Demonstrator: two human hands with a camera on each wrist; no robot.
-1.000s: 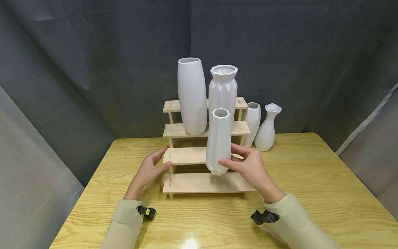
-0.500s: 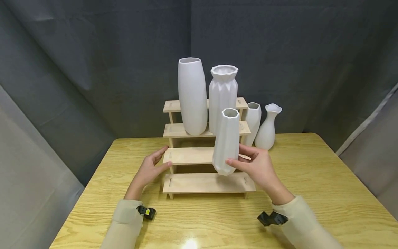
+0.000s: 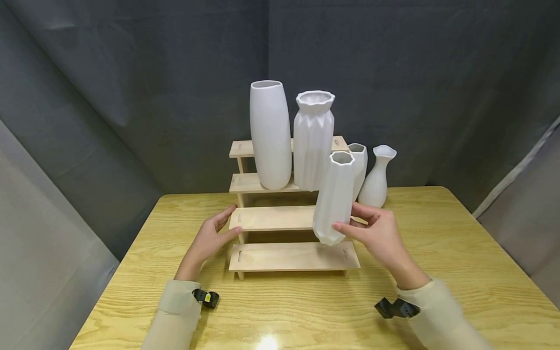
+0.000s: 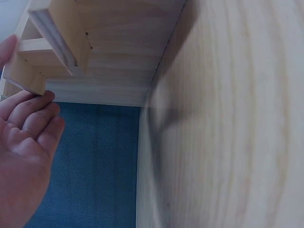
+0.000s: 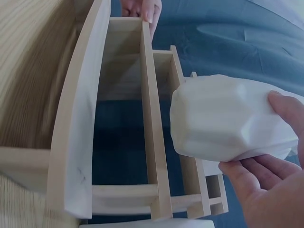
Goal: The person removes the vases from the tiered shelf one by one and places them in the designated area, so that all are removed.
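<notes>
Faceted vase [image 5: 228, 121] underside, right-wrist view only

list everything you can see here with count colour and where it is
faceted vase: 1, white, held clear of the steps at the rack's right end
tall smooth vase: 1, white, on the rack's third step, left
pleated vase: 1, white, on the same step, beside the smooth one
small vases: 2, white, on the table behind the rack's right end
stepped rack: 1, pale wood, four steps, mid-table
table: 1, yellow wood grain
backdrop cloth: grey, behind the table
wrist cameras: 2, black, on both sleeves
left hand: fingers rest on the rack's left end
right hand: grips the faceted vase low down
</notes>
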